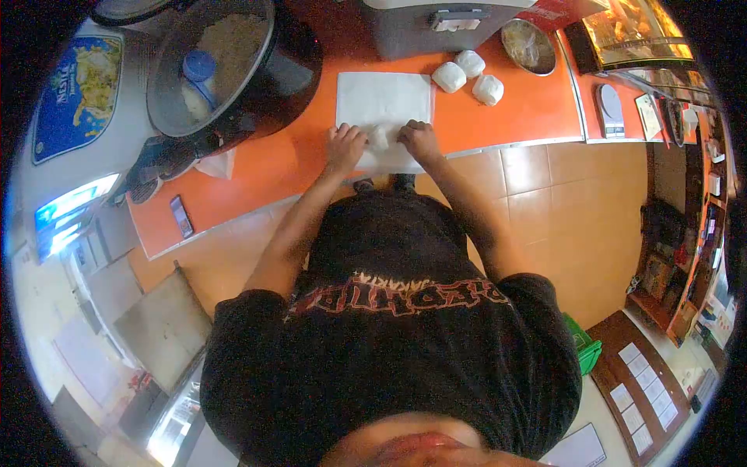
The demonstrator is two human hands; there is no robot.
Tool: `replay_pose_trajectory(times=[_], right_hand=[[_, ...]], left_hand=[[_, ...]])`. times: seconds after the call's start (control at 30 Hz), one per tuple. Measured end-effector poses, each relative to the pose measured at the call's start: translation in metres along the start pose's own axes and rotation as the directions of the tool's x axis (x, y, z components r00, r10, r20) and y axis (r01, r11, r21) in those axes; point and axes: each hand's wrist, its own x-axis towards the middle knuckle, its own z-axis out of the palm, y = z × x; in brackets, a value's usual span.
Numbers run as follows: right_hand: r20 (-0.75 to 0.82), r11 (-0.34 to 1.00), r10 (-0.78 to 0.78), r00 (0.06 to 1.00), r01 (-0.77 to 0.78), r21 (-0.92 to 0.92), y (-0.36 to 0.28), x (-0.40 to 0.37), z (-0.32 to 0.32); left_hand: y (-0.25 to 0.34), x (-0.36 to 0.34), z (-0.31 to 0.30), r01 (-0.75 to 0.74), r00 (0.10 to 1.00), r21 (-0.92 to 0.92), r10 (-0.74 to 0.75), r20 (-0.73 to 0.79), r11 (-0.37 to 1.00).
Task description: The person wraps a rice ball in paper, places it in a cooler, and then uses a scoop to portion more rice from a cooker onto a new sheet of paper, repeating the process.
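A white sheet (384,93) lies on the orange counter in front of me. On its lower part sits a whitish lump (379,138), between my two hands. My left hand (346,145) is at the lump's left side, fingers curled in at the sheet's left edge. At the lump's right side is my right hand (417,138), its fingers bent and pressed together. What either hand holds is too small to make out. Several white wrapped bundles (449,77) rest just beyond the sheet's upper right corner.
The orange counter (257,179) carries a phone (181,216) at the left and a large dark pot (292,78) with a blue-lidded container (200,67). A grey box (420,31) stands behind the sheet. To the right are a metal bowl (528,47) and a scale (610,109).
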Motion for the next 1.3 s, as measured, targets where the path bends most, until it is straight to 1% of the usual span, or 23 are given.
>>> replay_pose_trajectory(times=[0.1,0.2,0.3,0.4,0.43,0.5,0.53,0.6,0.7,0.73,0.8,0.83,0.9,0.93,1.0,1.03,1.07,1.1,1.13,1.17,1.23,1.27,1.3], right_hand=[[0.023,0.999,0.038,0.999,-0.038,0.032,0.003,-0.002,0.004],[-0.061,1.000,-0.005,0.998,0.007,0.026,0.004,-0.004,0.003],[-0.015,0.990,-0.112,0.994,0.110,-0.083,0.004,-0.008,0.004],[-0.002,0.983,-0.165,0.986,0.164,-0.085,-0.002,-0.013,-0.001],[0.039,0.979,-0.180,0.983,0.183,-0.094,-0.004,-0.012,-0.006],[0.123,0.970,-0.204,0.971,0.217,-0.105,-0.009,-0.010,-0.015],[0.202,0.994,-0.060,0.977,0.078,-0.080,-0.013,-0.004,-0.020],[0.356,0.976,0.216,0.909,-0.203,-0.073,-0.014,0.018,-0.029],[0.304,0.955,0.127,0.944,-0.199,0.220,0.021,0.029,-0.011],[0.264,0.953,0.202,0.943,-0.252,0.169,0.020,0.029,-0.009],[0.162,0.963,0.246,0.956,-0.261,0.074,0.015,0.029,0.000],[0.110,0.964,0.260,0.959,-0.264,0.025,0.013,0.030,0.003],[0.232,0.971,0.229,0.945,-0.205,-0.124,0.008,0.032,0.007],[0.292,0.966,0.221,0.931,-0.168,-0.196,0.007,0.034,0.008],[0.223,0.939,0.284,0.932,-0.318,0.131,0.002,0.031,0.006],[0.198,0.882,0.320,0.926,-0.368,0.296,-0.007,0.028,0.001],[0.249,0.797,0.370,0.895,-0.443,0.411,-0.016,0.027,-0.005],[0.258,0.616,0.364,0.895,-0.439,0.654,-0.022,0.025,-0.004],[0.264,0.379,0.354,0.897,-0.396,0.837,-0.028,0.025,-0.004],[0.269,0.105,0.341,0.901,-0.321,0.941,-0.033,0.026,-0.003],[0.369,-0.035,0.382,0.848,-0.385,0.922,-0.063,0.031,-0.025],[0.419,-0.105,0.396,0.817,-0.413,0.905,-0.076,0.036,-0.037],[0.473,-0.222,0.345,0.811,-0.419,0.880,-0.080,0.038,-0.040]], left_hand=[[0.000,-0.003,0.002,-0.027,0.999,0.012,0.027,0.040,1.000],[0.002,-0.008,0.004,-0.038,0.999,0.020,0.038,-0.008,0.999],[0.007,-0.011,0.001,-0.011,0.995,0.061,0.005,0.099,0.998],[0.009,-0.008,0.000,0.121,0.986,-0.072,-0.111,0.127,0.990],[0.009,-0.001,-0.002,0.208,0.957,-0.067,-0.188,0.222,0.976],[0.006,0.010,-0.010,0.373,0.852,-0.030,-0.329,0.407,0.927],[-0.003,0.004,0.008,0.434,0.840,-0.094,-0.365,0.402,0.896],[-0.018,0.001,0.041,0.539,0.814,-0.227,-0.431,0.389,0.811],[-0.011,0.015,0.022,0.397,0.902,-0.126,-0.362,0.234,0.909],[-0.006,0.017,0.021,0.465,0.861,-0.089,-0.427,0.275,0.881],[0.004,0.014,0.022,0.592,0.754,0.000,-0.554,0.353,0.806],[0.005,0.008,0.033,0.582,0.747,0.023,-0.546,0.378,0.813],[0.008,0.001,0.046,0.561,0.731,0.067,-0.532,0.428,0.825],[0.010,-0.001,0.047,0.564,0.743,0.051,-0.533,0.405,0.824],[0.012,-0.004,0.046,0.568,0.767,0.019,-0.537,0.351,0.823],[0.011,-0.007,0.049,0.586,0.769,-0.013,-0.550,0.327,0.810],[0.009,-0.011,0.052,0.603,0.768,-0.045,-0.564,0.303,0.797],[0.009,-0.011,0.048,0.617,0.767,-0.076,-0.577,0.281,0.783],[0.006,-0.009,0.043,0.645,0.751,-0.161,-0.580,0.317,0.747],[0.003,-0.008,0.039,0.668,0.736,-0.243,-0.577,0.353,0.703],[0.005,-0.009,0.024,0.656,0.755,-0.374,-0.561,0.341,0.655],[0.009,-0.010,0.020,0.618,0.785,-0.426,-0.551,0.284,0.660],[0.011,-0.009,0.015,0.598,0.797,-0.460,-0.547,0.255,0.657]])
